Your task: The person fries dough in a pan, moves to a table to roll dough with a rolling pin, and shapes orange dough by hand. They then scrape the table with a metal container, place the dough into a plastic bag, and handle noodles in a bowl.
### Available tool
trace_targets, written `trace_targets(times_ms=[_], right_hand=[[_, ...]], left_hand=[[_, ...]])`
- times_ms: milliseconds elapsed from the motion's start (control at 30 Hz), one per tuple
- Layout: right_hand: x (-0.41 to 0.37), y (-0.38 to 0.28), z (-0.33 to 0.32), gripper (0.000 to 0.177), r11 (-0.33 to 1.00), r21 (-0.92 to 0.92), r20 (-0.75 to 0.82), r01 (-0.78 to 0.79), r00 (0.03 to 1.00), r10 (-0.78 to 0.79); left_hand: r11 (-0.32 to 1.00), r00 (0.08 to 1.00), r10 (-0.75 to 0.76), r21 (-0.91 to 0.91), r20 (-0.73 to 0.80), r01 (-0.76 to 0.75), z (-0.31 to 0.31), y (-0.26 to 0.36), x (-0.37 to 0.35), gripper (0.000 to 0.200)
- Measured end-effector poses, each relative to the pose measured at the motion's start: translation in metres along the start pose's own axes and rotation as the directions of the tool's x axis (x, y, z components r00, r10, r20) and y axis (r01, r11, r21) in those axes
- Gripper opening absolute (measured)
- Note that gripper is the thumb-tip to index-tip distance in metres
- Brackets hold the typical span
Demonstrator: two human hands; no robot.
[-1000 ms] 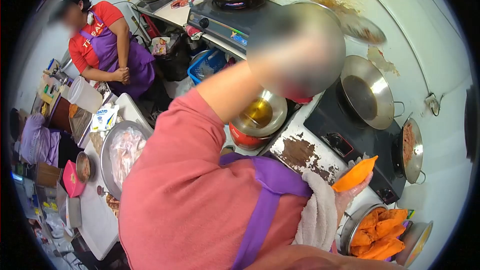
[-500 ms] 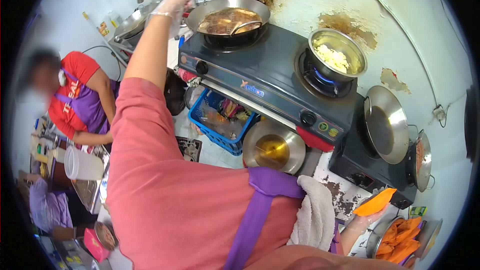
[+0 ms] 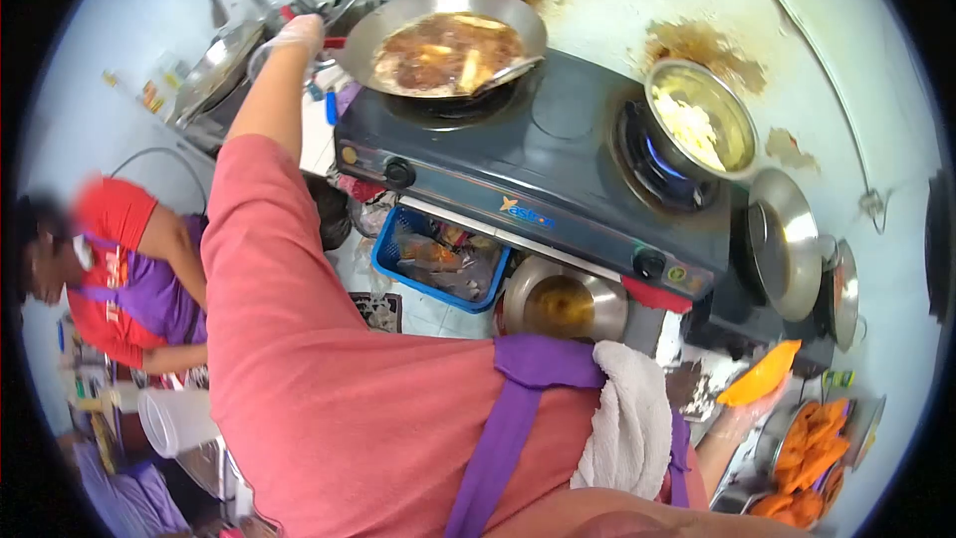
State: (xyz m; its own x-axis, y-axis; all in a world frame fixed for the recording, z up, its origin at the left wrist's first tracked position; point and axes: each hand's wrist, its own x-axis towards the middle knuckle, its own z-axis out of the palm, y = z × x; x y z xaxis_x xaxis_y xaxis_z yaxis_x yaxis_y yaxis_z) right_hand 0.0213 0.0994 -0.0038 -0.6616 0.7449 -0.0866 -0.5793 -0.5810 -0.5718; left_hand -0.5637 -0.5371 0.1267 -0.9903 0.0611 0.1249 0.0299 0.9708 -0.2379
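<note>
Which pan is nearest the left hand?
The wok of brown broth at the top, just beside the gloved left hand; the pot of yellow food and the empty wok sit farther right.

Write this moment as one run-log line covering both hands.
left hand: gloved, at wok handle, grip unclear | right hand: holds orange slice

Bright, even light fills the kitchen with soft shadows. Strong fisheye bending curves the edges inside a black vignette. The left side is motion-blurred.
</note>
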Motion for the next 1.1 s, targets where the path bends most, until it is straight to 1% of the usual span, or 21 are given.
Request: trace_targets(times_ms=[33, 67, 100, 133, 167, 200, 233, 267, 333, 400, 433, 533, 600, 633, 700, 733, 800, 867, 1000, 1067, 1100], right_hand=[[-0.001, 0.003, 0.008, 0.047, 1.000, 0.026, 0.007, -0.008, 1.000, 0.008], [0.004, 0.002, 0.003, 0.047, 0.997, -0.002, 0.230, -0.072, 0.971, 0.071], [0.010, 0.000, -0.001, 0.048, 0.992, -0.055, 0.441, -0.117, 0.888, 0.129], [-0.013, 0.025, 0.061, 0.044, 0.996, 0.079, 0.169, -0.038, 0.985, 0.024], [-0.001, 0.019, 0.064, 0.044, 0.999, 0.042, 0.109, 0.019, 0.994, -0.024], [0.010, 0.011, 0.060, 0.041, 0.999, 0.008, 0.234, 0.037, 0.972, -0.038], [0.012, 0.007, 0.070, 0.041, 0.986, -0.068, 0.124, 0.149, 0.982, -0.140], [0.018, 0.003, 0.074, 0.039, 0.978, -0.015, 0.097, 0.208, 0.974, -0.205], [0.022, -0.008, 0.089, 0.041, 0.987, 0.000, 0.155, 0.160, 0.975, -0.158], [0.035, -0.016, 0.098, 0.043, 0.970, -0.046, 0.119, 0.240, 0.965, -0.234], [0.044, -0.021, 0.098, 0.051, 0.967, -0.059, 0.111, 0.248, 0.964, -0.241], [0.076, -0.031, 0.095, 0.049, 0.963, -0.048, 0.096, 0.264, 0.961, -0.258], [0.094, -0.036, 0.095, 0.048, 0.961, -0.034, 0.093, 0.273, 0.959, -0.269], [0.104, -0.037, 0.095, 0.047, 0.960, -0.018, 0.088, 0.278, 0.957, -0.276], [0.127, -0.043, 0.095, 0.046, 0.961, -0.035, 0.096, 0.273, 0.958, -0.269], [0.135, -0.045, 0.095, 0.045, 0.963, -0.050, 0.100, 0.266, 0.960, -0.260], [0.149, -0.049, 0.097, 0.046, 0.968, -0.087, 0.105, 0.237, 0.968, -0.228], [0.182, -0.054, 0.085, 0.044, 0.968, -0.169, 0.145, 0.185, 0.976, -0.162], [0.228, -0.057, 0.069, 0.041, 0.943, -0.269, 0.256, 0.197, 0.958, -0.128], [0.236, -0.057, 0.071, 0.039, 0.829, -0.443, 0.249, 0.341, 0.935, -0.252], [0.240, -0.057, 0.070, 0.039, 0.834, -0.442, 0.249, 0.330, 0.938, -0.240]], left_hand=[[0.999, 0.999, 0.032, 0.007, -0.013, -0.032, -0.004, 0.010, 0.002, 0.021], [0.955, 0.990, 0.135, 0.261, 0.041, -0.141, 0.026, -0.004, 0.040, 0.021], [0.993, 0.995, 0.036, 0.112, -0.093, -0.025, 0.021, 0.003, 0.034, 0.019], [0.985, 0.992, 0.096, 0.154, -0.082, -0.082, 0.051, -0.015, 0.075, 0.021], [0.816, 0.964, 0.224, 0.513, 0.144, -0.266, 0.024, 0.008, 0.050, 0.024], [0.984, 0.997, 0.056, 0.171, -0.043, -0.048, 0.058, -0.024, 0.100, 0.025], [0.975, 0.997, 0.069, 0.216, -0.033, -0.060, 0.044, -0.017, 0.091, 0.025], [0.972, 0.999, 0.045, 0.231, -0.029, -0.037, 0.022, -0.002, 0.071, 0.025], [0.972, 1.000, -0.014, 0.236, -0.007, 0.015, -0.012, 0.019, 0.032, 0.024], [0.979, 0.999, -0.038, 0.202, -0.008, 0.039, -0.038, 0.029, -0.001, 0.024], [0.985, 0.999, -0.007, 0.172, -0.048, 0.015, -0.040, 0.028, -0.009, 0.027], [0.994, 0.984, 0.068, 0.091, -0.166, -0.053, -0.044, 0.027, -0.033, 0.035], [0.987, 0.913, -0.073, 0.100, -0.401, 0.123, -0.046, 0.029, -0.050, 0.040], [0.987, 0.913, -0.078, 0.097, -0.400, 0.127, -0.048, 0.031, -0.064, 0.040], [0.993, 0.750, -0.110, -0.110, -0.652, 0.049, -0.047, 0.035, -0.093, 0.042], [0.992, 0.753, -0.120, -0.113, -0.647, 0.060, -0.038, 0.028, -0.102, 0.042], [0.999, 0.714, 0.011, -0.021, -0.700, -0.036, -0.018, 0.013, -0.117, 0.039], [1.000, 0.760, -0.004, -0.014, -0.650, -0.007, -0.021, 0.035, -0.168, 0.034], [0.955, 0.623, 0.074, -0.126, -0.779, -0.270, -0.008, 0.078, -0.258, 0.027], [0.942, 0.670, 0.062, -0.178, -0.740, -0.284, -0.011, 0.098, -0.293, 0.027], [0.944, 0.701, 0.063, -0.185, -0.711, -0.273, -0.015, 0.108, -0.308, 0.027]])
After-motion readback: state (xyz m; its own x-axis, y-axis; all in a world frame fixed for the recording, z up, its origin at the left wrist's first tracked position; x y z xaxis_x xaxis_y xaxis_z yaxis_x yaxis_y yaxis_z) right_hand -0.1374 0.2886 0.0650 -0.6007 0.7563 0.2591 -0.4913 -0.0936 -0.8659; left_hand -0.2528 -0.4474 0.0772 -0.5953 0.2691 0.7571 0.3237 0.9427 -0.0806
